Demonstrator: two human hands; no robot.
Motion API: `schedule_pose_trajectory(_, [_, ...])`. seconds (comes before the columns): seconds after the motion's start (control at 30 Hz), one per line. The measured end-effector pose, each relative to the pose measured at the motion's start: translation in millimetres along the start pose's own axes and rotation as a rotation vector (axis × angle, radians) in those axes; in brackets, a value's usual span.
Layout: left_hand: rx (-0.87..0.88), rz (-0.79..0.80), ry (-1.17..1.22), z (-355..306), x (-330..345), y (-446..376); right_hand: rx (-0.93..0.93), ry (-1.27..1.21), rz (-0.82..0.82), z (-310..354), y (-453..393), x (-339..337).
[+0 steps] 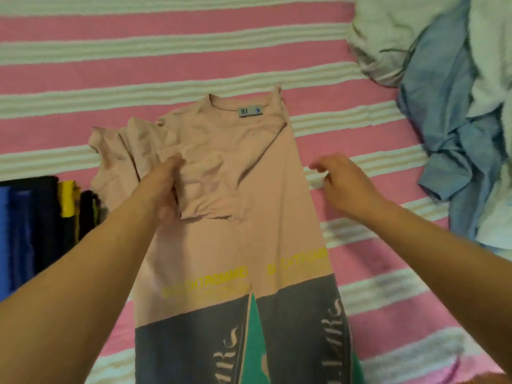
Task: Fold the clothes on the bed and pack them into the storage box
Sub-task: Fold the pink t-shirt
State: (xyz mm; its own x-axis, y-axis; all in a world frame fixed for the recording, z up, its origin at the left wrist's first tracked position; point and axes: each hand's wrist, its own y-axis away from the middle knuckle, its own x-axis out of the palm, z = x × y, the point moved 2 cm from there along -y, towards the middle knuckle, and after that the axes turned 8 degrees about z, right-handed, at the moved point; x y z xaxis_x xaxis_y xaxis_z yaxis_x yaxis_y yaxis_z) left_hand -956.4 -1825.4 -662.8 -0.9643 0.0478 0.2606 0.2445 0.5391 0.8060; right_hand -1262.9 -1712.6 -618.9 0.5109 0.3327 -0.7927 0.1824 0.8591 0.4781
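The shirt (243, 217) lies flat on the bed (110, 79), collar at 12 o'clock, hem toward 6. Its right side is already folded in to a straight edge; the left sleeve is bunched at about 10 o'clock. The left hand (166, 187) grips that loose sleeve fabric near the chest. The right hand (346, 181) hovers just beside the shirt's right edge, at 3 o'clock, fingers relaxed, holding nothing.

The likely risk: pulling the crumpled sleeve across without smoothing it would trap creases inside the fold and leave a lumpy, lopsided bundle. With the right hand off the cloth, a tug from the left could also drag the whole shirt sideways and undo the tidy right edge.

No storage box is in view. At 9 o'clock dark clothes (33, 225) sit side by side, seemingly folded; whether a container holds them I cannot tell. A loose pile (457, 120) waits at 2 o'clock.
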Motion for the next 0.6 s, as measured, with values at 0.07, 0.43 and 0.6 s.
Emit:
schedule_pose_trajectory(0.07, [0.08,-0.038,0.044,5.9,-5.0,-15.7,-0.107,0.063,-0.02,14.1,-68.0,-27.6])
schedule_pose_trajectory(0.43, [0.391,-0.281,0.129,30.9,-20.0,-25.9,-0.384,0.368,0.14,43.7,-237.0,-53.3])
schedule_pose_trajectory(0.6, [0.33,-0.289,0.018,14.8,-18.2,-26.7,-0.273,0.484,0.159,33.0,-251.4,-66.9])
